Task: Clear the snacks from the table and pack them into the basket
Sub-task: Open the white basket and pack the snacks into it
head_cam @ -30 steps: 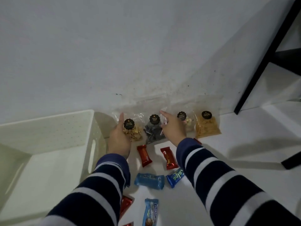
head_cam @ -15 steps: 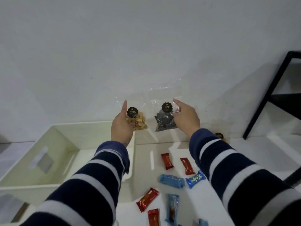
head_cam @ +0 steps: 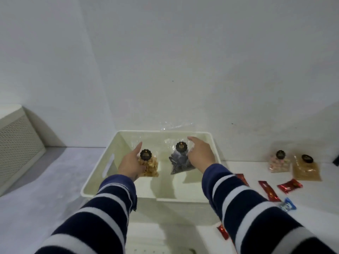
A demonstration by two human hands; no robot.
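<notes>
both bags (head_cam: 149, 166) now over basket (head_cam: 146, 196)

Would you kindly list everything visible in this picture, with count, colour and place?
Cream plastic basket: one, on the table, centre.
Clear bag of golden snacks: one, held over the basket.
Clear bag of dark striped snacks: one, held over the basket.
Clear bag of pink snacks: one, table, right.
Clear bag of tan snacks: one, rightmost.
Red wrapped candies: at least four, table, right.
Blue wrapped candy: one, near the right sleeve.
Left hand: holds the golden bag.
Right hand: holds the striped bag.
</notes>
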